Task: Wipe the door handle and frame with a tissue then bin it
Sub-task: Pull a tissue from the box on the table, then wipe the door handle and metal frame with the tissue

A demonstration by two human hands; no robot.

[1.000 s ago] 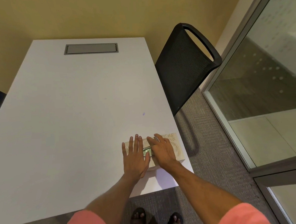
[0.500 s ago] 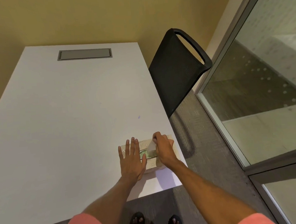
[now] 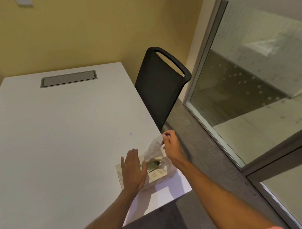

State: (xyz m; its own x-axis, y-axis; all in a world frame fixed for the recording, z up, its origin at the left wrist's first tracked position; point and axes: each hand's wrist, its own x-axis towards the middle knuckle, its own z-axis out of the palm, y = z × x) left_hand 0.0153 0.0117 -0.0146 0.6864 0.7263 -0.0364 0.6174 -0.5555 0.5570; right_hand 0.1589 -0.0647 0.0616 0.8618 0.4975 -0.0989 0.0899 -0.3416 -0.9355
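Note:
A cream patterned tissue box (image 3: 159, 174) lies near the front right corner of the white table (image 3: 59, 137). My left hand (image 3: 133, 170) rests flat on the box's left half, fingers spread. Just above the box, my right hand (image 3: 171, 145) pinches a white tissue (image 3: 153, 148). The tissue stretches from my fingers down into the box's oval slot. No door handle or bin is in view.
A black mesh chair (image 3: 160, 89) stands at the table's right side. To the right runs a glass wall with a metal frame (image 3: 211, 128) above grey carpet. A grey cable hatch (image 3: 68, 78) is set in the far end of the table.
My right hand has lifted from the box's slot, drawing a tissue up and to the right. The left hand stayed pressed on the box. The view has tilted upward.

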